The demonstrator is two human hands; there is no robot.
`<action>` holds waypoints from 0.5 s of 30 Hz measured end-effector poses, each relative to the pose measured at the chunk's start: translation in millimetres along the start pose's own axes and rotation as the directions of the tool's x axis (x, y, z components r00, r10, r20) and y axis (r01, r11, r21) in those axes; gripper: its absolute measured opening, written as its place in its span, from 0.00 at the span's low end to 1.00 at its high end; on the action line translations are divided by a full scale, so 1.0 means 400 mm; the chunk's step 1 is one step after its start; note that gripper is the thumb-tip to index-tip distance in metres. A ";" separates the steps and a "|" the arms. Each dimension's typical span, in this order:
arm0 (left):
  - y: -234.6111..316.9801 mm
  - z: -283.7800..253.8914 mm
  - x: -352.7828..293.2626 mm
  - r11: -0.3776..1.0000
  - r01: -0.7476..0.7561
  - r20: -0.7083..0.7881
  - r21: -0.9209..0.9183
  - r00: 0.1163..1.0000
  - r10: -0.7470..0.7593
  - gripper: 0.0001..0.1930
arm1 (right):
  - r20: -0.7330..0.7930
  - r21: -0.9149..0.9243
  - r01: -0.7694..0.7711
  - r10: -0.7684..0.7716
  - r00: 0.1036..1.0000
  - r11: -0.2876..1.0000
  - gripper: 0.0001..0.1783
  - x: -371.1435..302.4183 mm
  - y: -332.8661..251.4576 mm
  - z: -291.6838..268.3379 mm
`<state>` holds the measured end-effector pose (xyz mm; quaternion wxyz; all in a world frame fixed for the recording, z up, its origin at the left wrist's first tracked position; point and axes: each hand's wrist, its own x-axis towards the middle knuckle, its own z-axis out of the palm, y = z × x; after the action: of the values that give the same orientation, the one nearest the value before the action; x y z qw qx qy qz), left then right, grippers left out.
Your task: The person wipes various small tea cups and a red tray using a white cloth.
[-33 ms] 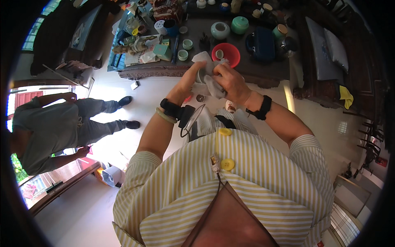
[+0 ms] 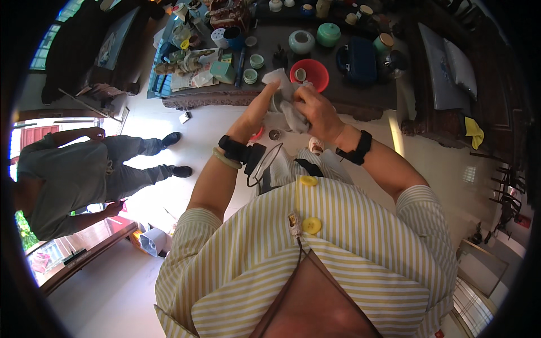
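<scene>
In front of the table's near edge, my two hands work close together on a pale grey cloth [image 2: 294, 118]. My left hand [image 2: 265, 102] is closed at the cloth's left side, and the cloth's upper end stands up beyond its fingers. My right hand [image 2: 318, 112] has its fingers bent and closed on the right side of the cloth. Between the hands, a bit of a pale green cup [image 2: 275, 103] shows, mostly covered by cloth and fingers. Just beyond, a red bowl [image 2: 319, 75] sits on the table with a small cup [image 2: 300, 74] in it.
The dark table [image 2: 270, 40] carries small green cups [image 2: 250, 75], a lidded green jar [image 2: 328, 35], a round pale pot [image 2: 301, 41] and a dark blue case [image 2: 359, 61]. A person [image 2: 73, 169] stands at the left. Carved dark furniture [image 2: 451, 73] is at the right.
The hanging part of the cloth has shifted slightly, and my left hand has moved a little. Things on the table are unchanged.
</scene>
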<state>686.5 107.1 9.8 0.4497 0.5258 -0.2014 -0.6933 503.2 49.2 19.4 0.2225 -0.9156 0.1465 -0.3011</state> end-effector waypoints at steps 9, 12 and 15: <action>-0.048 -0.023 0.032 0.980 -0.200 0.108 -0.021 0.974 0.201 0.25 | -0.092 0.134 -0.105 0.118 0.989 0.985 0.11 0.029 -0.037 -0.005; -0.027 -0.030 0.009 0.995 -0.041 0.207 -0.086 0.977 0.058 0.26 | -0.089 0.223 -0.121 0.144 0.986 0.967 0.13 0.029 -0.027 -0.013; -0.008 -0.010 -0.016 0.990 -0.005 0.260 -0.143 0.965 0.042 0.27 | -0.065 0.388 -0.216 0.261 0.963 0.896 0.15 0.017 -0.019 -0.008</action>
<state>689.0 114.9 9.5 0.4635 0.3940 -0.2158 -0.7638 507.5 52.0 28.5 0.4209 -0.8117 0.2095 -0.3465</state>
